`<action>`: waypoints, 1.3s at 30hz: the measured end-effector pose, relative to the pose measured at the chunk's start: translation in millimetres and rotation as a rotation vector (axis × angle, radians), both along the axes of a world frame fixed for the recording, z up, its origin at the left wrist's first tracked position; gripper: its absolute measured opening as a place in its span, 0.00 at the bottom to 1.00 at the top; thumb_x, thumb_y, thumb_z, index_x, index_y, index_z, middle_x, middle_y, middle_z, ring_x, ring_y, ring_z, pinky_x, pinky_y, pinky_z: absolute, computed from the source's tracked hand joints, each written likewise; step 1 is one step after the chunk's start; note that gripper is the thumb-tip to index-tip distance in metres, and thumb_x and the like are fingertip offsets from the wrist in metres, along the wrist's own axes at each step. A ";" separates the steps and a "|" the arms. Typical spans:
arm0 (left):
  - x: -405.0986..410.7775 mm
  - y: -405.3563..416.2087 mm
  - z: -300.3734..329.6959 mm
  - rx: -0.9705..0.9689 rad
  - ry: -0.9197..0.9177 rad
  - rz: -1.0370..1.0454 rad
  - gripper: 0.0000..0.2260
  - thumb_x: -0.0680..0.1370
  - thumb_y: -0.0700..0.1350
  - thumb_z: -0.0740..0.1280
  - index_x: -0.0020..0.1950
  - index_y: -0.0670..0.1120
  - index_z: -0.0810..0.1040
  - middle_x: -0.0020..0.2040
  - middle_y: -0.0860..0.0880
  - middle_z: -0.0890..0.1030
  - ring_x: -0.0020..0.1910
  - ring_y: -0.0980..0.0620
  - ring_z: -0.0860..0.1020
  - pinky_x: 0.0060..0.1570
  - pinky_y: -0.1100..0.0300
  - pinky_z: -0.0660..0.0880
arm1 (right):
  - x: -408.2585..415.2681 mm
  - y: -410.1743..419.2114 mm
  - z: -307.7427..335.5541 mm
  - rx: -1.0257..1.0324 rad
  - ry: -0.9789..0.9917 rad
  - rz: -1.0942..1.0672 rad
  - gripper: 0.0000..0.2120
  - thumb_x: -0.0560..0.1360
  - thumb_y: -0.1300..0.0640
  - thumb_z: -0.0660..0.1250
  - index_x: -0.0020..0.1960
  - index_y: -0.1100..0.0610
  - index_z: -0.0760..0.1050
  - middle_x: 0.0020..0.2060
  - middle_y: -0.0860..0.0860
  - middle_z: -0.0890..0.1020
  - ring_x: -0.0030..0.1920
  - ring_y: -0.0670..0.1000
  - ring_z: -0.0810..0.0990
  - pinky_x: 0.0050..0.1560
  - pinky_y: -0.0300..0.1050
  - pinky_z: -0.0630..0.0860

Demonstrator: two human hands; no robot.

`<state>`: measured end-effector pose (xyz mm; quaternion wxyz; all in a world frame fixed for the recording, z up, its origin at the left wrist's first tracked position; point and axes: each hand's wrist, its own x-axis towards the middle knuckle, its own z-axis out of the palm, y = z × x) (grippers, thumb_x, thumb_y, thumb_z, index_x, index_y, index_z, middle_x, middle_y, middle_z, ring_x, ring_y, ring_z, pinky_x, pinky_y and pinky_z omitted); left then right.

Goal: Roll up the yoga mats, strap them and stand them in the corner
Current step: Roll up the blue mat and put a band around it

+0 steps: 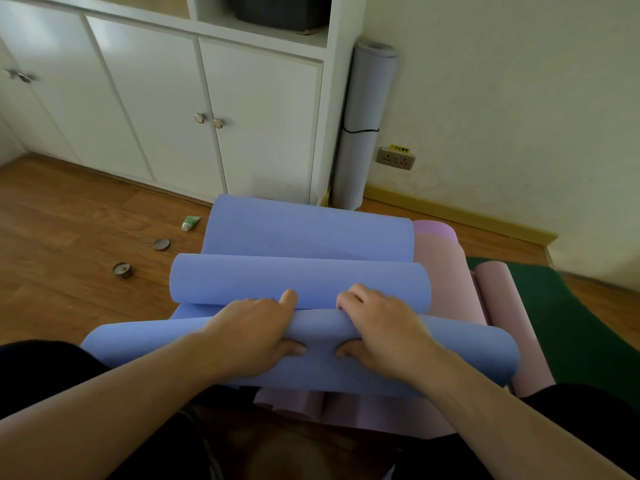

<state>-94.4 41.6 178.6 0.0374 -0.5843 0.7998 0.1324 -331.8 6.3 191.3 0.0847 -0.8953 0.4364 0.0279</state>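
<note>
Blue mat: lies across the floor in front of the person, partly unrolled; its far end curls up facing the cabinet, a loose roll sits across its middle, and its near edge is folded over into a fresh roll.
Left hand: grips the near roll of the blue mat, fingers curled over the top and thumb tucked under the near side, index finger extended toward the middle roll.
Right hand: grips the same near roll just right of the left hand, fingers curled over the top, thumb beneath.
Pink mat: spread under the blue mat; its edges show beyond the blue mat's right side and near edge, with 1 rolled end past the far right corner.
Green mat: flat on the floor, right of the pink mat.
Grey mat: rolled, bound by 1 thin dark cord, standing upright in the corner beyond the blue mat, between cabinet and wall.
Wall socket: just right of the grey mat.
Floor left of blue mat: bare wood holding 1 small tube, 1 round lid and 1 small tin, each apart from the mat's left edge.
</note>
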 end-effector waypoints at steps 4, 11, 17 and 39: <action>0.7 -2.4 2.6 -0.041 0.005 0.023 0.20 0.78 0.68 0.66 0.54 0.54 0.65 0.53 0.53 0.75 0.54 0.51 0.77 0.46 0.55 0.72 | 1.5 -2.3 -4.2 -0.034 -0.024 -0.060 0.21 0.72 0.39 0.75 0.59 0.47 0.75 0.52 0.47 0.76 0.55 0.55 0.78 0.44 0.49 0.66; -1.7 -2.3 -3.1 -0.071 0.006 -0.009 0.19 0.81 0.62 0.66 0.62 0.51 0.68 0.57 0.51 0.79 0.55 0.49 0.79 0.54 0.51 0.78 | 2.3 -4.3 -9.6 -0.026 0.003 0.009 0.22 0.78 0.43 0.71 0.67 0.51 0.70 0.57 0.51 0.82 0.56 0.59 0.82 0.49 0.54 0.77; -0.6 2.3 1.9 0.041 -0.026 -0.074 0.28 0.74 0.68 0.70 0.63 0.52 0.65 0.57 0.51 0.80 0.55 0.49 0.80 0.56 0.51 0.78 | 4.2 2.5 -4.1 0.078 0.065 0.056 0.27 0.76 0.37 0.72 0.64 0.50 0.65 0.56 0.50 0.80 0.54 0.57 0.81 0.49 0.54 0.76; 9.8 -2.5 1.3 0.040 -0.082 0.022 0.30 0.68 0.70 0.73 0.59 0.55 0.68 0.53 0.55 0.78 0.52 0.51 0.80 0.47 0.53 0.77 | 5.1 -1.5 -9.0 0.044 0.021 -0.028 0.13 0.77 0.48 0.72 0.57 0.52 0.74 0.53 0.50 0.78 0.54 0.58 0.80 0.47 0.53 0.74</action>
